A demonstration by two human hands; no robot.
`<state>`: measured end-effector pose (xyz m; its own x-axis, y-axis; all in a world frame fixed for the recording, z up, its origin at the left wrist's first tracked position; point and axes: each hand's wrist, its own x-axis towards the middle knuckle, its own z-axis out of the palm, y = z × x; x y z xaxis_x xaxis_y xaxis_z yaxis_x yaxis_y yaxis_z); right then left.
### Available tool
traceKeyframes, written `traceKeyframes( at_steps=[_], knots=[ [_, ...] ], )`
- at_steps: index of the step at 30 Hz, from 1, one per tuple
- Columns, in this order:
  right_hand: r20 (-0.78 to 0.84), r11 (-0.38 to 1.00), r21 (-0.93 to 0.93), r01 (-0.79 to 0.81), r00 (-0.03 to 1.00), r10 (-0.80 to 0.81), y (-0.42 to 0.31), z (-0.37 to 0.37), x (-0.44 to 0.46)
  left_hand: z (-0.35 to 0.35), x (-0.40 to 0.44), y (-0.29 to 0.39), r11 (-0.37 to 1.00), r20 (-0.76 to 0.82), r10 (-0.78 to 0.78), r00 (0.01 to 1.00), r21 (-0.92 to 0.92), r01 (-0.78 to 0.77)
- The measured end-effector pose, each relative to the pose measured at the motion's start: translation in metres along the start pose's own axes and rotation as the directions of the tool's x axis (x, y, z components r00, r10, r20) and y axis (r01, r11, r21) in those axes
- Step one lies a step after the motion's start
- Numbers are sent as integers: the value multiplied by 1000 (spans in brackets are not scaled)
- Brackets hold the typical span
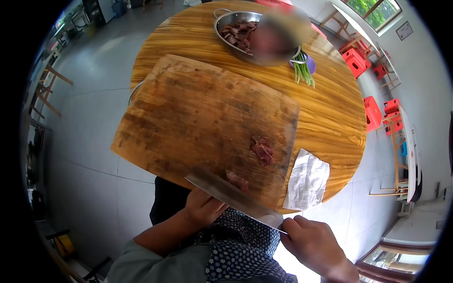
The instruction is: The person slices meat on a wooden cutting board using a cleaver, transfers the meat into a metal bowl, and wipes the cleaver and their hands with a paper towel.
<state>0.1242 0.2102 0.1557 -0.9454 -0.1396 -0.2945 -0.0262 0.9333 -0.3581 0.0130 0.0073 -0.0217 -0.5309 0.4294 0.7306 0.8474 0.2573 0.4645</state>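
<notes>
My right hand (314, 243) is closed around the handle end of a cleaver (236, 198). Its broad blade slants over the near edge of a worn wooden cutting board (188, 108). My left hand (204, 206) is at the blade's near side with fingers curled; the blade hides the fingertips and anything in them. Just beyond the blade a small piece of raw meat (237, 180) lies on the board, and a second piece of meat (263, 151) lies farther right.
Behind the board, a steel two-handled pan (222, 33) holds cut dark meat (238, 34), its right part blurred. Green stalks (303, 70) lie over a purple dish (310, 64). A crumpled white cloth or paper (307, 181) rests by the round table's (330, 122) right edge. Red stools (372, 113) stand beyond.
</notes>
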Motion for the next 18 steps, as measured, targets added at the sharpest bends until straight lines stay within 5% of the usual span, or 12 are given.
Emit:
traceKeyframes(
  at_steps=[18],
  knots=[
    [317,977,12,-214,927,199,2,-29,5,-5,-17,-4,990,188,-80,979,-100,100]
  ],
)
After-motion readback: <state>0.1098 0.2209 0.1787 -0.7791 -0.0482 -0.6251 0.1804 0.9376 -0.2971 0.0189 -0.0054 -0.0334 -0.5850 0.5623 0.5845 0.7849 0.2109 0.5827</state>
